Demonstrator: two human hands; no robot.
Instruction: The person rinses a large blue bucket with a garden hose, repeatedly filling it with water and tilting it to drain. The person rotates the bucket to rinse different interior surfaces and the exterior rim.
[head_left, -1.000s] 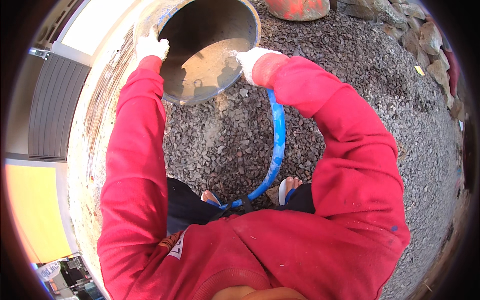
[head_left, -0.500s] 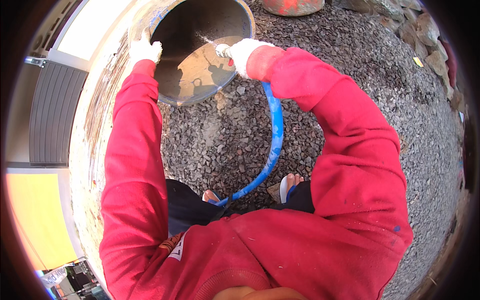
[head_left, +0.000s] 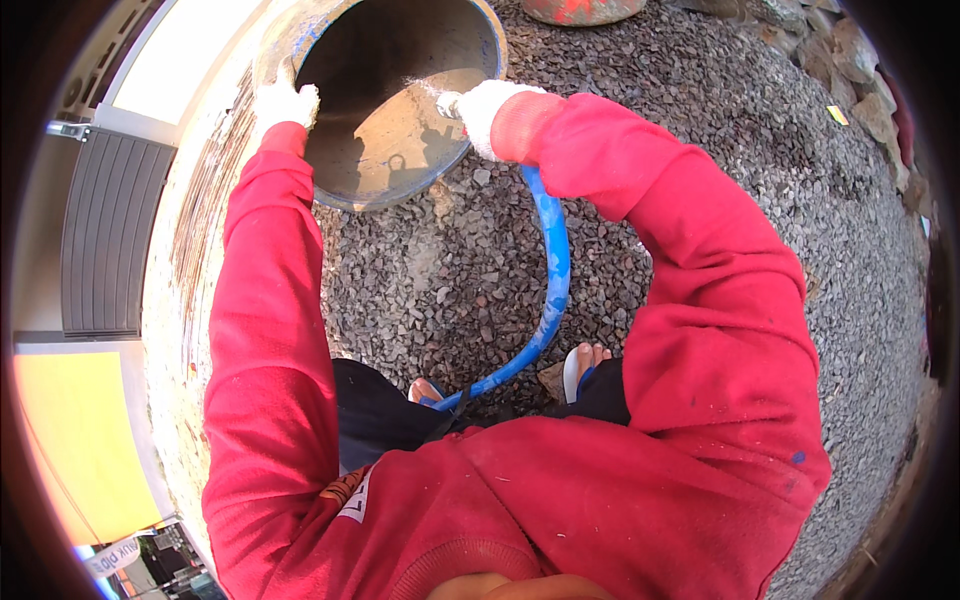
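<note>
One round drum (head_left: 372, 138), tilted, brown inner wall part sunlit, fine spray (head_left: 424, 88) within its mouth. One pale nozzle (head_left: 448, 104), held in the fingers of the gloved right hand (head_left: 488, 114), aimed into the drum. Gloved left hand (head_left: 286, 106): fingers clasping the drum's left rim. One blue hose (head_left: 553, 265), below the right hand. Gravel (head_left: 430, 270) beneath.

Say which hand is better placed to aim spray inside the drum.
The gloved right hand, most likely: it holds the nozzle of the blue hose at the right side of the drum, with spray pointing inward. The gloved left hand is at the drum's left side, away from the nozzle.
</note>
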